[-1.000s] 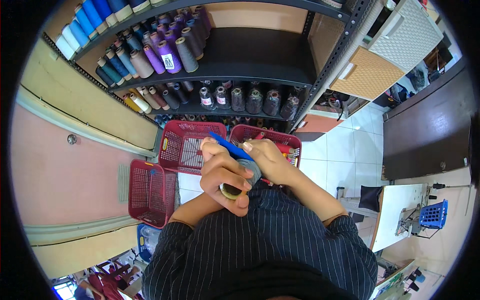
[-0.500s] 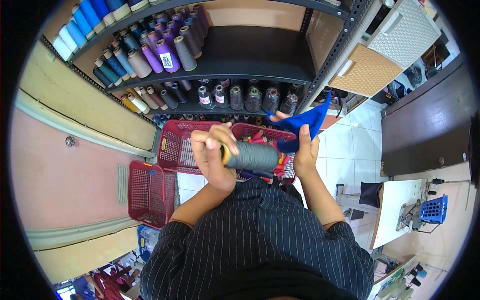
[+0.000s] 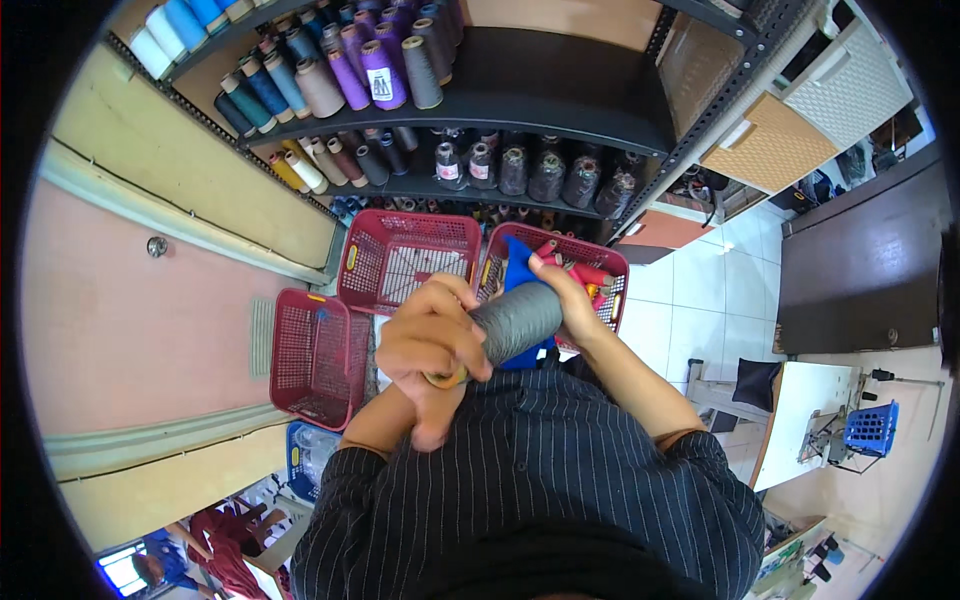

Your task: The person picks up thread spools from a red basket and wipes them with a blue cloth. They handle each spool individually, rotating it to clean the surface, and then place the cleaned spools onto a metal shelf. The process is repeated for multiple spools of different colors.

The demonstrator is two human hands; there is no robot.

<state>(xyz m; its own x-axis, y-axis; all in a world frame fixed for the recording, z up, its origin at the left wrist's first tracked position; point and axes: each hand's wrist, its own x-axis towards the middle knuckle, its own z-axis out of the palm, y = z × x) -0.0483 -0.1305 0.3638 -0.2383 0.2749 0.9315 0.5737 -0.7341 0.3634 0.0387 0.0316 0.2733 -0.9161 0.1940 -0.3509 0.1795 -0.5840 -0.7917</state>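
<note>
The left hand (image 3: 436, 335) grips the grey spool (image 3: 517, 322) at one end, seemingly steadying it, while the right hand (image 3: 572, 303) cups blue cloth (image 3: 517, 266) beneath.

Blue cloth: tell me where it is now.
In the head view, the blue cloth is just right of centre, showing above and below the held cone, beside the right hand.

The dark shirt (image 3: 530, 475) has thin pale pinstripes — and short sleeves (image 3: 698, 458), forearms (image 3: 645, 390) bare.
</note>
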